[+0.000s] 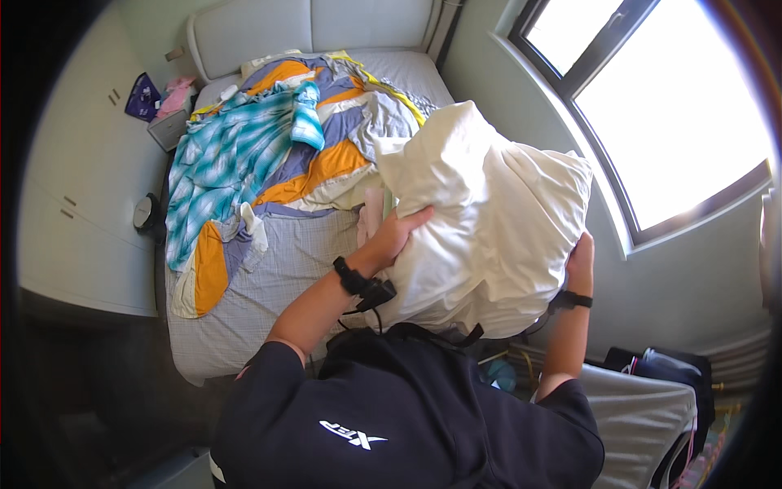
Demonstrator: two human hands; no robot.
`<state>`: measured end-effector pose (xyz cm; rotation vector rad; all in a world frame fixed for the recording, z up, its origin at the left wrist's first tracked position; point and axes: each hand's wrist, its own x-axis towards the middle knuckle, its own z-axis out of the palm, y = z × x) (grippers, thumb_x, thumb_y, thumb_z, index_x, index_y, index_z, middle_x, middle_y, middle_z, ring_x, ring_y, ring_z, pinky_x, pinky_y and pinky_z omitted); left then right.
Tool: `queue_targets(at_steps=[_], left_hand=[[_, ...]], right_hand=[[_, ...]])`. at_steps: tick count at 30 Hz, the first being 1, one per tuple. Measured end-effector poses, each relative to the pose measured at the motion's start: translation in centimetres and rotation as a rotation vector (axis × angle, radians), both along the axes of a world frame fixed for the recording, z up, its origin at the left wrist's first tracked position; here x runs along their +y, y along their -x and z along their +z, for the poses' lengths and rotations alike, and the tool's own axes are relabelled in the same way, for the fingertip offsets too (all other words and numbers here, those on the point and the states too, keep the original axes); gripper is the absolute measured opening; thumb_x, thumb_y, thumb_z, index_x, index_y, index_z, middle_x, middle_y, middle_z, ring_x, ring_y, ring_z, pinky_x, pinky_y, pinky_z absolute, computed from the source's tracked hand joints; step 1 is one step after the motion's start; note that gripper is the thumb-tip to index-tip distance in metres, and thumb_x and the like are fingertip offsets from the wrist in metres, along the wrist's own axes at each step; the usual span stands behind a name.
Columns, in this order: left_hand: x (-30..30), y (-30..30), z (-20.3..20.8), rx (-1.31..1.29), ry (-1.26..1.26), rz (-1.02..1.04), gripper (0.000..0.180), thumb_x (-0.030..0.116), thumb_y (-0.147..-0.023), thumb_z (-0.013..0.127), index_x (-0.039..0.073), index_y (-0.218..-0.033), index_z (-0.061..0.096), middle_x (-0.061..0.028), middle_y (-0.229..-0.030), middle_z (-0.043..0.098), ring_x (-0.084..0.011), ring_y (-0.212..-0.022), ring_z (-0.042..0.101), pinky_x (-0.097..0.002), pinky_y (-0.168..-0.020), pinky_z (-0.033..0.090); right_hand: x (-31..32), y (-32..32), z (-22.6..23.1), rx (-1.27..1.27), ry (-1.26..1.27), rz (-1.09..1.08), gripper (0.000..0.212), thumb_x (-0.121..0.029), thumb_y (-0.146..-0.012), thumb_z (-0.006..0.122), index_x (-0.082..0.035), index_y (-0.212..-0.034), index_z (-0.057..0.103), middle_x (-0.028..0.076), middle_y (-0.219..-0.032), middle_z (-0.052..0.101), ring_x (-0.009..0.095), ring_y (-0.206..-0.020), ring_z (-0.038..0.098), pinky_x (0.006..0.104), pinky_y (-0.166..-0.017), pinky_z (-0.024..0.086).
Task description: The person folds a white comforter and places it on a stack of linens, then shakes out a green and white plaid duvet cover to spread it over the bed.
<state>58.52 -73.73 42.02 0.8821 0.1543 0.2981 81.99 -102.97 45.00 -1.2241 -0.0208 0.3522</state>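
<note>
Between my two hands I hold a large white pillow (497,212), raised in front of my body over the bed's right side. My left hand (401,235) grips its left edge, the thumb lying on top of the creased cloth. On the opposite side, my right hand (580,259) is closed around the pillow's edge; most of its fingers are hidden. The pillow's lower edge hangs close to my dark shirt. A rumpled grey, orange and white quilt (326,175) lies on the bed beyond, with a teal plaid cloth (220,155) over its left part.
The bed (269,244) has a grey sheet and a pale padded headboard (252,37). To the right is a window (668,106) above a sill. White cabinets (81,179) line the left wall. A cloth-covered piece (635,407) and bags stand at the lower right.
</note>
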Motion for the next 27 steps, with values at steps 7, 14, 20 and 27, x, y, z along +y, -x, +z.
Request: queue_targets(at_steps=[7, 14, 20, 27], left_hand=[[-0.9, -5.3, -18.3, 0.852, -1.42, -0.055, 0.098, 0.064, -0.071, 0.061, -0.006, -0.133, 0.029, -0.0278, -0.125, 0.048, -0.0395, -0.109, 0.053, -0.0433, -0.091, 0.044], [-6.2, 5.1, -27.5, 0.691, -1.256, -0.069, 0.074, 0.031, -0.077, 0.062, 0.01, -0.14, 0.029, -0.0194, -0.14, 0.034, -0.038, -0.12, 0.043, -0.0436, -0.096, 0.04], [-8.9, 20.7, -34.2, 1.473, -0.568, -0.149, 0.046, 0.04, -0.079, 0.055, -0.001, -0.096, 0.067, -0.0236, -0.101, 0.064, -0.0353, -0.094, 0.062, -0.0397, -0.08, 0.048], [-10.9, 31.6, -36.8, 1.51, -0.605, -0.344, 0.042, 0.041, -0.075, 0.061, 0.0, -0.082, 0.068, -0.0173, -0.081, 0.067, -0.0299, -0.074, 0.065, -0.0395, -0.068, 0.05]], right_hand=[[2.1, -10.5, -3.7, -1.024, 0.676, -0.207, 0.018, -0.006, -0.081, 0.051, -0.003, -0.064, 0.046, 0.003, -0.057, 0.046, 0.016, -0.051, 0.044, 0.0294, -0.047, 0.037], [8.7, -0.7, -25.2, -1.351, 1.382, 0.404, 0.061, -0.042, -0.09, 0.041, 0.003, -0.131, 0.04, 0.024, -0.138, 0.034, 0.033, -0.133, 0.026, 0.0514, -0.107, 0.018], [10.0, 2.9, -25.4, -1.208, 1.379, 0.366, 0.056, -0.036, -0.09, 0.043, 0.001, -0.133, 0.039, 0.022, -0.14, 0.034, 0.034, -0.134, 0.026, 0.0489, -0.107, 0.02], [9.6, 2.4, -24.9, -1.154, 1.273, 0.362, 0.051, -0.032, -0.089, 0.049, -0.002, -0.13, 0.044, 0.018, -0.136, 0.042, 0.031, -0.129, 0.035, 0.0427, -0.107, 0.024]])
